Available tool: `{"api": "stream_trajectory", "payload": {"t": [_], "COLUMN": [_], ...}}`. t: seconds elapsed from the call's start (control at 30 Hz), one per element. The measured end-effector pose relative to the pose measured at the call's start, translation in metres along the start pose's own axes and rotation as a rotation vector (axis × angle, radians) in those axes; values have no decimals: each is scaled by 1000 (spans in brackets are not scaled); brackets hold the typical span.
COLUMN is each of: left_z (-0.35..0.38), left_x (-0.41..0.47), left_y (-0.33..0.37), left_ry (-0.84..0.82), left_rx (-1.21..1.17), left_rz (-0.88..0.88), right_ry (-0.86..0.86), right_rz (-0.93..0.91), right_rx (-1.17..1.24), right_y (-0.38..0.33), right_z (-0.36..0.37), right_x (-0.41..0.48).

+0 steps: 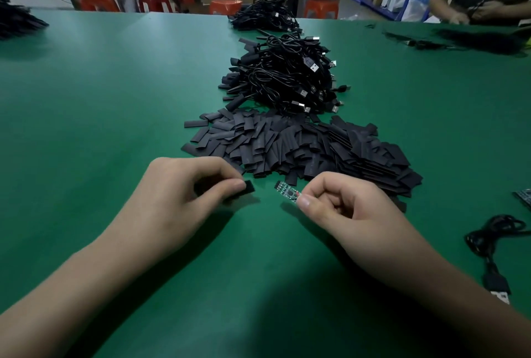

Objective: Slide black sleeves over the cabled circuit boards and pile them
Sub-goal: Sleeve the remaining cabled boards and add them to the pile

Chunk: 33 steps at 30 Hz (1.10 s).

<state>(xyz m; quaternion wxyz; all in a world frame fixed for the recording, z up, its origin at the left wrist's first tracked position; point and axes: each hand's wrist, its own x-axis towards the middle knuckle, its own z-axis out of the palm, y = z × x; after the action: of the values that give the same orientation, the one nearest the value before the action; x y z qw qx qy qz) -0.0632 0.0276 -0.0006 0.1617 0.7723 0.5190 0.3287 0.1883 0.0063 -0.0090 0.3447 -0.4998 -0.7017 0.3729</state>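
- Hands are meeting low over the green bench [115,105] in the head view, with the left hand [184,188] and the right hand [344,202] near each other but not touching.
- Left fingers [227,188] are curling round a single black sleeve [249,187], pinching it so that one end is sticking out toward the right hand.
- Right fingers [307,201] are pinching one end of a small green circuit board [286,189], with its free end pointing at the sleeve. The two are sitting just apart, and the board is not yet inside.
- Loose sleeves are lying in a wide heap [301,145] on the bench just beyond both hands.
- Behind the heap, a cable pile [287,76] of black leads with USB plugs is sitting, and a farther pile [264,17] is lying near the bench's far edge.
- One coiled black cable [488,240] with a USB plug is lying on the bench beside the right forearm.
- Another person's hands [471,13] are working at the far right corner.
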Motion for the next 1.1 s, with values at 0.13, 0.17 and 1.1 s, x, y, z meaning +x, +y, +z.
{"api": "stream_trajectory", "payload": {"t": [0.13, 0.17, 1.1], "left_z": [14, 16, 18], "left_x": [-4, -4, -10], "left_y": [5, 5, 16], "left_ry": [-96, -102, -63], "left_rx": [-438, -477, -258], "left_rz": [-97, -101, 16], "right_ry": [-6, -1, -101], "right_rz": [-49, -57, -152], "right_rx": [-22, -24, -330], "right_y": [-3, -4, -13], "right_z": [0, -1, -1], "right_x": [-2, -3, -10]}}
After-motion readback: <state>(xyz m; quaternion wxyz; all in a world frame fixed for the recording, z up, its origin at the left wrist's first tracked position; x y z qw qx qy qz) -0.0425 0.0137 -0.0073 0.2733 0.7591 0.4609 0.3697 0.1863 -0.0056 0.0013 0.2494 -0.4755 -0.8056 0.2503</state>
